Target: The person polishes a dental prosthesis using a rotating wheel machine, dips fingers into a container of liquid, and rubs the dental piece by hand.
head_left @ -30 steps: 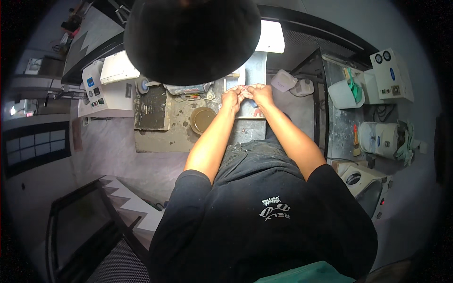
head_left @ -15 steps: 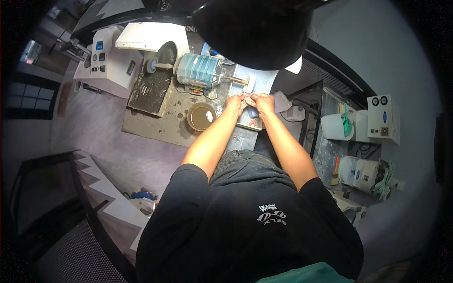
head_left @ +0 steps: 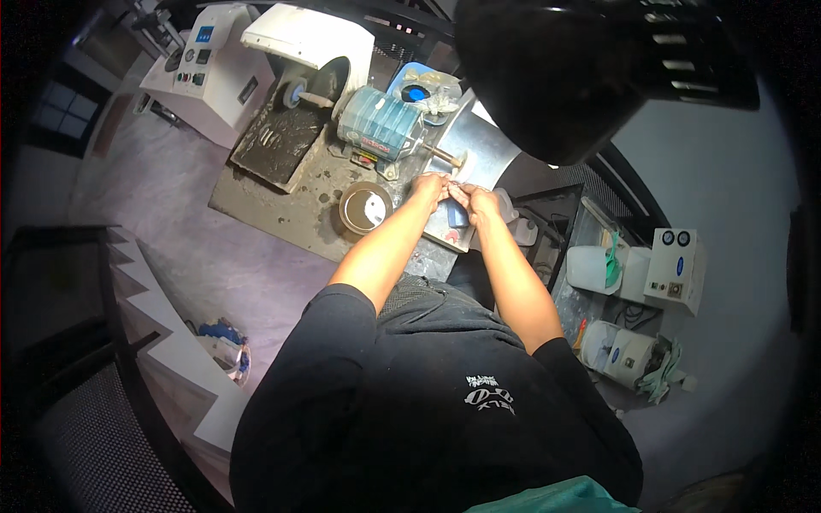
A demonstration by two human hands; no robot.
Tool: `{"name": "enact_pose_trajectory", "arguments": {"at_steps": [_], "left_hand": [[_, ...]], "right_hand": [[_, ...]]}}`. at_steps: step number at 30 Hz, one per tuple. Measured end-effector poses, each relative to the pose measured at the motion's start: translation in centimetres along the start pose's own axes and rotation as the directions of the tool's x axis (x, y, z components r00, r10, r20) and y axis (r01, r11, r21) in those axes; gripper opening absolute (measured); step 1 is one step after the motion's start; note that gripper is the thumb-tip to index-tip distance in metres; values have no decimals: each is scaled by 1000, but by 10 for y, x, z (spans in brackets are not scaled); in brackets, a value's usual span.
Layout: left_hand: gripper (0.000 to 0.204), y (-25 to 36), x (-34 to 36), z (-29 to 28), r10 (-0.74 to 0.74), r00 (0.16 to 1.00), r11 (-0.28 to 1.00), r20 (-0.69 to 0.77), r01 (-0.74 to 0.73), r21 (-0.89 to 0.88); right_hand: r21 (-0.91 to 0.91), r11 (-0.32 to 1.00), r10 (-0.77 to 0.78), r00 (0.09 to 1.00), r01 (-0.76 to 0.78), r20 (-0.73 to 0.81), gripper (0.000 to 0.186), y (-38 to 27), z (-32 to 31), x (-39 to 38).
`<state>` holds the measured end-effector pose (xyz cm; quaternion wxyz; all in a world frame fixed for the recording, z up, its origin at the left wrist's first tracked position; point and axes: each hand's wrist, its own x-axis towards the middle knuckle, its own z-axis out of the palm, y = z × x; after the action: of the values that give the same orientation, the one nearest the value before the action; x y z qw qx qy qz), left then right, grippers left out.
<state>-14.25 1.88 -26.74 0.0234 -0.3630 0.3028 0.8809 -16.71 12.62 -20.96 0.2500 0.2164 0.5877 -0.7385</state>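
Note:
My left hand and my right hand meet with curled fingers around a small pale pinkish piece, too small to identify. They are just below a white buffing wheel on the shaft of a bench motor with a clear blue cover. Under them is a metal tray holding a dark blue block and a pink horseshoe-shaped piece. Left of my wrist stands a round bowl of murky liquid.
A muddy trough sits left of the motor, a blue basin behind it. A white machine stands at upper left, another at right with a white tub. A large black hood hangs over the upper right.
The view has turned, shifting the black hood rightward and revealing the motor and blue basin. My hands stay together on the small piece over the tray.

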Motion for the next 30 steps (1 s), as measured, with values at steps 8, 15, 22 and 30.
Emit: {"name": "enact_pose_trajectory", "arguments": {"at_steps": [8, 15, 22, 30], "left_hand": [[8, 7, -5, 6, -26, 999, 997, -22, 28, 74], [11, 4, 2, 10, -49, 998, 994, -48, 53, 92], [13, 0, -7, 16, -155, 987, 982, -43, 158, 103], [13, -3, -6, 18, -231, 973, 973, -22, 232, 5]], "right_hand": [[108, 987, 117, 992, -122, 53, 18, 7, -7, 14], [316, 916, 248, 968, -249, 43, 17, 8, -9, 19], [338, 914, 239, 971, -223, -6, 19, 3, -15, 9], [328, 919, 231, 973, -221, 7, 17, -1, -19, 7]]}}
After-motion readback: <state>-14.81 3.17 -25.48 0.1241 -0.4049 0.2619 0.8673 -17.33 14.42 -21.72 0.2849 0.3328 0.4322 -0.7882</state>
